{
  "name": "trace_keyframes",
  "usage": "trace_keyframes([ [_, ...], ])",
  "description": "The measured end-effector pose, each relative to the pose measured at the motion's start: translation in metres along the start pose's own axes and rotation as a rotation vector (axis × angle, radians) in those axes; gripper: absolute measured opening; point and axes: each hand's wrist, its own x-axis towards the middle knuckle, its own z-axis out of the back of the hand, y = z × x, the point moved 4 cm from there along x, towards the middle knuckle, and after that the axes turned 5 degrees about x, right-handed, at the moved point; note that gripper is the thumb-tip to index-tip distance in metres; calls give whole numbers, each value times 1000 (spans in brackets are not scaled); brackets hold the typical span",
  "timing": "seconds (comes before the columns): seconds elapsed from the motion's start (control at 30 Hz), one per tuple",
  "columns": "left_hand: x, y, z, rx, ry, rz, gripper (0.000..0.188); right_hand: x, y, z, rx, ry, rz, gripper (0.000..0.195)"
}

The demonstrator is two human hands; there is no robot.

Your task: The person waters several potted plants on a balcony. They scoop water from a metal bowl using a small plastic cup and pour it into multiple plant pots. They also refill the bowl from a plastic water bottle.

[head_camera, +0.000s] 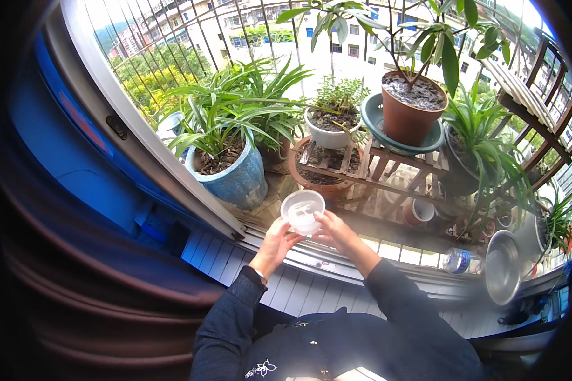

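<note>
Both hands hold a small translucent plastic bowl (303,209) in front of my body, over the track of a sliding door. My left hand (277,240) grips its lower left side, and my right hand (334,229) has the right side, thumb near the rim. Whether anything lies inside the bowl, I cannot tell through the glare. Beyond it, a blue glazed pot (236,174) with a strappy green plant stands to the left. A terracotta pot (331,185) of soil sits just behind the bowl.
A wooden plant stand (395,183) carries a white pot (331,137) and a brown pot (412,116) in a green saucer (372,112). Lower right are a plastic bottle (460,261) and a metal basin (503,267). The sliding door frame (152,147) runs along the left; window bars (262,28) stand behind.
</note>
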Motion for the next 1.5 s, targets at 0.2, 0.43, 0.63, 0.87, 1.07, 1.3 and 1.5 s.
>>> trace_keyframes([
  [0.2,-8,-13,18,144,-146,43,51,17,-25,-12,169,-4,-109,59],
  [0.43,73,-79,25,355,-232,-164,69,107,5,-33,597,63,-60,75],
  [0.63,125,-131,16,561,-199,-336,65,156,37,-57,899,104,1,75],
  [0.87,93,-111,17,349,-231,-272,60,146,23,-47,649,81,144,60],
  [1.07,56,-40,51,142,-228,-196,49,94,-2,-48,368,64,72,55],
  [1.3,26,2,56,50,-317,-144,49,75,-38,-35,247,46,-22,63],
  [1.5,49,-34,39,139,-267,-186,51,104,-21,-30,417,45,-74,71],
])
